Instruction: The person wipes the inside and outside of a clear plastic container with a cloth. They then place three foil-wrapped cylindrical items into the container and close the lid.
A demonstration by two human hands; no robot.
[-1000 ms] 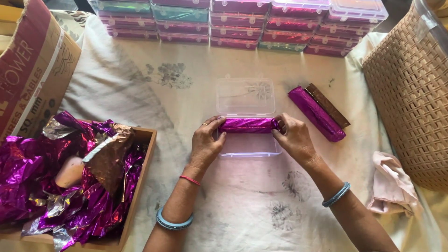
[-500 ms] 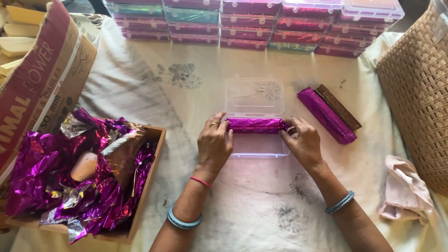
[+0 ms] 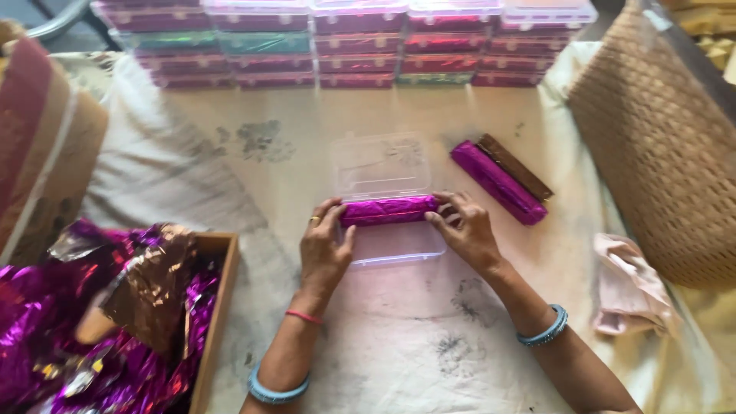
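One magenta foil-wrapped roll [image 3: 388, 209] lay crosswise over one clear plastic box [image 3: 391, 244], whose open lid [image 3: 379, 165] stretched away toward 12 o'clock. The left hand [image 3: 325, 249] pinched the roll's left end between thumb and curled fingers; the right hand [image 3: 464, 230] gripped the right end the same way, fingers bent over the foil. So the roll sat between the two hands, at about 2 o'clock from the left hand and 10 o'clock from the right.

Two more wrapped rolls lay side by side and touching at 2 o'clock from the box, one magenta [image 3: 497, 182] and one brown [image 3: 515, 166]. At 12 o'clock ran a row of five stacks of filled boxes [image 3: 345, 42]; the count within each stack could not be told. One wooden tray [image 3: 217, 307] at 8 o'clock held crumpled magenta foil [image 3: 46, 322]. One wicker basket [image 3: 659, 153] stood at 3 o'clock, with one pink cloth [image 3: 630, 287] below it. Each forearm wore one blue bangle, and the left wrist one red thread.
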